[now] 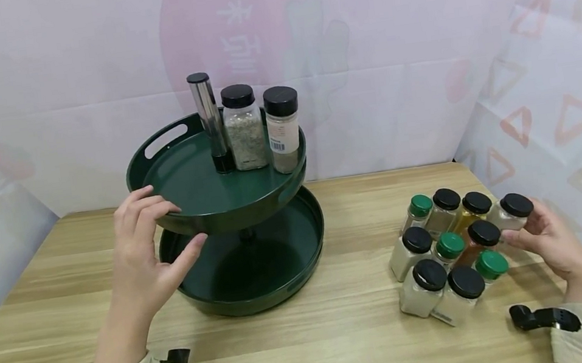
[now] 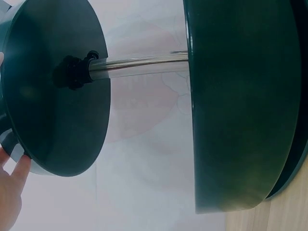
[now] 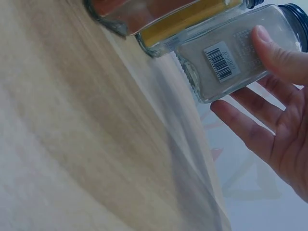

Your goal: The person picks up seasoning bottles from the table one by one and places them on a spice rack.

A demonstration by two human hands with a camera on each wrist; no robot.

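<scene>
I see the right hand (image 1: 555, 242) clasping a black-capped jar (image 3: 231, 55), other jars (image 1: 450, 245) crowded just beside that grip; the left hand (image 1: 138, 263) pinches the green upper tray (image 1: 185, 177) near its front.

head: forward-down over table (image 1: 366, 331); left wrist: near, sideways on stand (image 2: 245, 106); right wrist: near jar (image 3: 236, 55); head shares both

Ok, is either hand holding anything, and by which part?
Left hand: the upper tray, by its near-left rim. Right hand: a black-capped jar, by its clear body.
</scene>
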